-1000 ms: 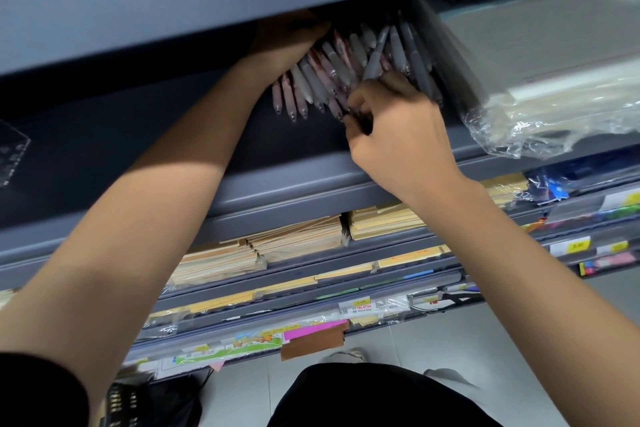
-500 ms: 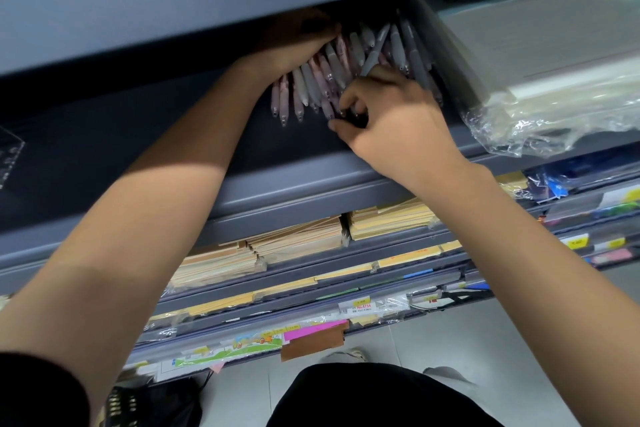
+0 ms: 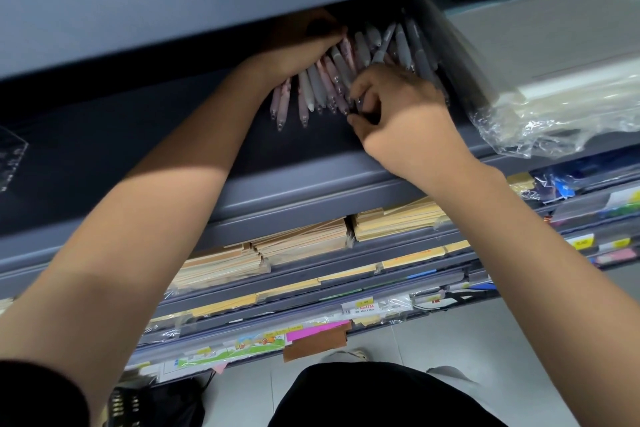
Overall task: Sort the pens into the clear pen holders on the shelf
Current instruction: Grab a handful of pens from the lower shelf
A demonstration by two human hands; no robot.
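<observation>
Though shadowed, grey shelf (image 3: 138, 135) above pale tiled floor (image 3: 485, 340).

A plastic-wrapped stack of pale paper (image 3: 554, 55) sits at the upper right (its wrap crinkled at the front corner). Lower down, stacks of tan envelopes (image 3: 298, 239) stand in rows, above a pink slip (image 3: 311, 332) touching a brown card (image 3: 315, 345). Pale floor tiles (image 3: 467, 340) lie beneath.

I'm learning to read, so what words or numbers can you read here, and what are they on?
"No.4734": red print on the white shelf label, low down.
The small line under it: too blurred.
The yellow price tags at right: too blurred.
The pens: no print readable.
</observation>
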